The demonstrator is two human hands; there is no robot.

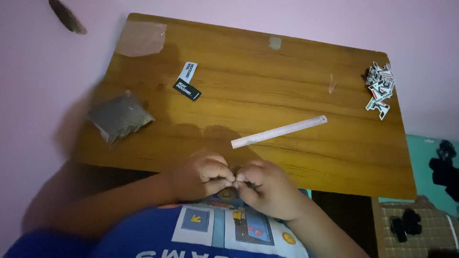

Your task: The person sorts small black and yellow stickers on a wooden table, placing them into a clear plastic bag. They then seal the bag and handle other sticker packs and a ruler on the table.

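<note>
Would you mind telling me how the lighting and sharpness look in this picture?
Head view: dim overall, with soft shadows on the wooden table; the grey packet and the table's left edge are blurred; the metal ruler reads sharply; both hands look slightly soft.

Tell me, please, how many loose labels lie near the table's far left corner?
2: a white label and a black label touching end to end. More stickers sit heaped at the far right, uncounted.

Brown wood-grain table [306, 86], silver ruler [279, 132]
</note>
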